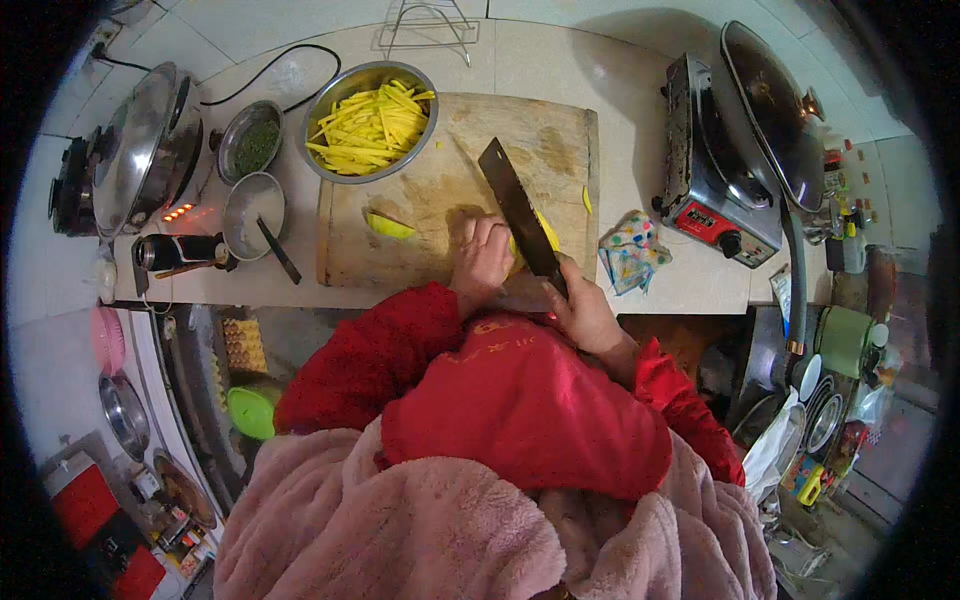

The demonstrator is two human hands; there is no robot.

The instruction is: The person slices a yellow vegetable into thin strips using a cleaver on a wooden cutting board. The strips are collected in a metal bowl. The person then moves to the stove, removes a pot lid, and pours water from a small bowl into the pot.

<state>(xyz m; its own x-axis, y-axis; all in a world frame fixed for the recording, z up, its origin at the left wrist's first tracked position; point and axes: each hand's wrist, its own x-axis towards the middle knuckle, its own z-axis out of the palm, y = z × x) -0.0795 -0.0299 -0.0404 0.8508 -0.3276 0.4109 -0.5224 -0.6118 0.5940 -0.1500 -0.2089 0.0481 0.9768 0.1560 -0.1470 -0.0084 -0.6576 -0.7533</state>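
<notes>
My right hand (589, 311) is closed around the handle of a wide, dark-bladed kitchen knife (517, 210), which stands over the right half of the wooden cutting board (420, 259). Left of the blade, my left hand (484, 251) rests with bent fingers on a yellow vegetable piece, mostly hidden by the hand and the blade. Yellow slices (549, 232) show just right of the blade. A cut yellow chunk (390, 226) lies on the board's left part. At the board's back left corner, a steel bowl (430, 142) holds many yellow strips (371, 127).
Left stand a bowl of chopped greens (255, 146), a bowl of white contents with a dark-handled utensil (277, 251), a dark jar (180, 251) and a lidded pan (139, 150). Right are a dotted cloth (636, 247) and a portable stove (720, 232) with a lidded pan. A wire rack (427, 30) stands behind.
</notes>
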